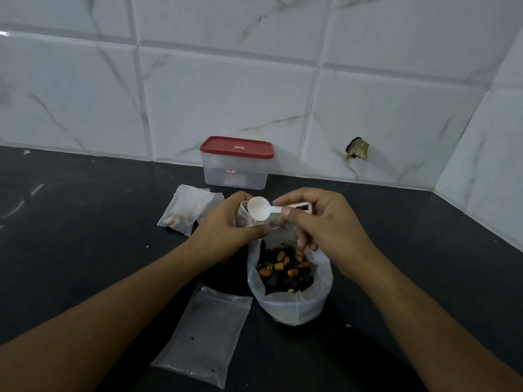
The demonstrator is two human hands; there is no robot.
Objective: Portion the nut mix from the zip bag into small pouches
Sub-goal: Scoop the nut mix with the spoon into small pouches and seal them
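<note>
The open zip bag stands on the dark counter with its top rolled down, and the nut mix of brown nuts and dark fruit shows inside. Just behind it my left hand grips a small clear pouch at its mouth. My right hand pinches the handle of a white plastic scoop, whose bowl faces up and looks empty over the pouch. A flat empty pouch lies in front on the left. Pouches holding some mix lie behind my left hand.
A clear plastic box with a red lid stands against the tiled wall behind the hands. A small white-rimmed object peeks out behind my right fingers. The wall corner closes in on the right, and a dark chipped hole marks the tile.
</note>
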